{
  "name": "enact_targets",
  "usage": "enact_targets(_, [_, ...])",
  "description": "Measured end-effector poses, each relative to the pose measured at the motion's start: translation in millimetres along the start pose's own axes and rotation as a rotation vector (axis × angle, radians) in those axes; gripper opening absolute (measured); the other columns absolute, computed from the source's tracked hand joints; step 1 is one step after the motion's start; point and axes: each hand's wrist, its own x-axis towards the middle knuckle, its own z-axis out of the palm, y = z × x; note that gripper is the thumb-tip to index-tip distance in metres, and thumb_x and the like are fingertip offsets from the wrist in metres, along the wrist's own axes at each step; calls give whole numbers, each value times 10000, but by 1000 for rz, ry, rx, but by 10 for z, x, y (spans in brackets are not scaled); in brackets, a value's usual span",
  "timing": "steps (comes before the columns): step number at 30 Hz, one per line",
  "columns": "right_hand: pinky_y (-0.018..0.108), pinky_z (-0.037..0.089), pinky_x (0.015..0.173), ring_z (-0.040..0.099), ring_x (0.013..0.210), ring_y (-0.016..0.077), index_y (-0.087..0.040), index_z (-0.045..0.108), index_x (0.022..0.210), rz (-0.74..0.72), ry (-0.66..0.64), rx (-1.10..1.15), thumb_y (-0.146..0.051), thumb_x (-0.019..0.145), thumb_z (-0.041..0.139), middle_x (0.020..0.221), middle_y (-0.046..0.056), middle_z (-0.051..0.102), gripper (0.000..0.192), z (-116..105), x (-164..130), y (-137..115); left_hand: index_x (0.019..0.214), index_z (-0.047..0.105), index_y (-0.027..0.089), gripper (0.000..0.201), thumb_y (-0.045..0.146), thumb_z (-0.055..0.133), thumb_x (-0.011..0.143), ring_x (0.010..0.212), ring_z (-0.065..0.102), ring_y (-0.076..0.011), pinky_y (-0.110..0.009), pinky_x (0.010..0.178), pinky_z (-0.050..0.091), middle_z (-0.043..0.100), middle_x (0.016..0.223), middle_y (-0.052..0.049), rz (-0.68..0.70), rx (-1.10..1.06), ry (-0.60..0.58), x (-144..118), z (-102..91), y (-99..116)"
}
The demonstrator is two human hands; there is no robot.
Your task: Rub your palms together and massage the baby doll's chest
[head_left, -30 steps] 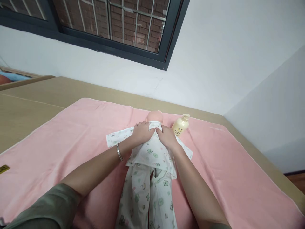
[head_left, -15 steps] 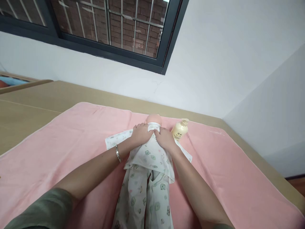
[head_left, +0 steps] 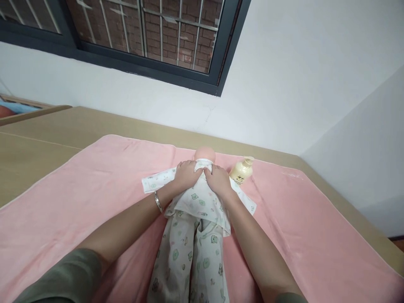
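Observation:
A baby doll (head_left: 205, 153) lies on its back on a pink blanket (head_left: 94, 185), head toward the wall. It wears a white printed top (head_left: 202, 202) and matching trousers (head_left: 189, 261). My left hand (head_left: 186, 174), with a bracelet on its wrist, grips the top at the doll's collar. Touching it on the other side of the collar, my right hand (head_left: 217, 179) holds the same fabric. The doll's sleeves spread out to either side under my hands.
A cream pump bottle (head_left: 241, 171) lies on the blanket just right of the doll's head. The blanket covers a tan wooden platform (head_left: 38, 139) against a white wall. A barred dark-framed window (head_left: 142, 38) is above.
Both hands have stayed at the doll's collar, drawing slightly closer together at the neck. The camera view shifted a little.

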Motion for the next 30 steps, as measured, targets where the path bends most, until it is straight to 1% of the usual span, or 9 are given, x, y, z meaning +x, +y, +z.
enact_targets(5, [337,416,959,638,1149,278,-162,650,1235,-89,-101,121,-506,1038,338,1265,146,700,504,-72,40,160,1303,578,95,449,345,375,990,1312,541,-330,-487,1170,310,628,1365,-205,13,93,35,-200,12,135])
enact_targets(8, [357,414,982,630,1169,281,-164,650,1224,-78,-118,126,-507,1046,311,1284,146,694,514,-110,-3,142,1338,549,77,466,323,376,982,1365,494,-344,-525,1204,254,589,1415,-228,24,119,57,-248,7,174])
enact_targets(10, [415,372,1051,606,1213,308,-117,634,1241,-53,-76,42,-445,1053,291,1294,192,679,510,-118,-89,48,1284,584,97,439,332,373,980,1323,536,-338,-533,1184,286,634,1361,-210,17,76,20,-204,-22,140])
enact_targets(12, [470,295,1121,578,1257,331,-66,610,1268,-54,-45,-63,-372,1051,284,1306,240,659,498,-120,-198,-71,1199,627,131,408,359,375,975,1243,599,-323,-511,1135,358,691,1276,-174,10,6,-43,-123,-66,69])
enact_targets(15, [495,237,1157,565,1277,347,-23,593,1285,-87,-54,-142,-325,1042,286,1294,273,653,494,-122,-301,-182,1112,658,160,382,382,385,964,1164,646,-300,-461,1072,423,728,1198,-140,15,-58,-110,-26,-112,-19])
enact_targets(19, [510,263,1148,577,1269,344,-62,619,1259,-66,-76,-53,-373,1043,265,1292,242,667,518,-102,-204,-77,1196,626,133,408,372,375,982,1244,598,-317,-507,1140,347,692,1275,-171,18,15,-55,-114,-76,42])
enact_targets(24, [523,249,1171,556,1309,343,-125,620,1287,10,-136,150,-546,1025,268,1368,192,645,608,-54,12,170,1362,527,72,480,320,358,988,1395,468,-347,-534,1189,270,551,1463,-237,61,173,50,-376,-5,234])
enact_targets(27, [535,225,1182,551,1308,340,-128,618,1285,2,-102,145,-532,1029,274,1366,191,644,589,-42,-3,158,1318,567,84,460,321,374,975,1347,520,-342,-523,1176,299,602,1409,-225,57,147,14,-344,-52,216])
enact_targets(30, [540,251,1163,547,1290,341,-94,594,1300,-23,-45,42,-407,1043,264,1357,216,636,522,-44,-128,10,1205,638,134,429,372,368,971,1239,610,-324,-485,1098,398,690,1291,-180,40,30,-97,-164,-149,77])
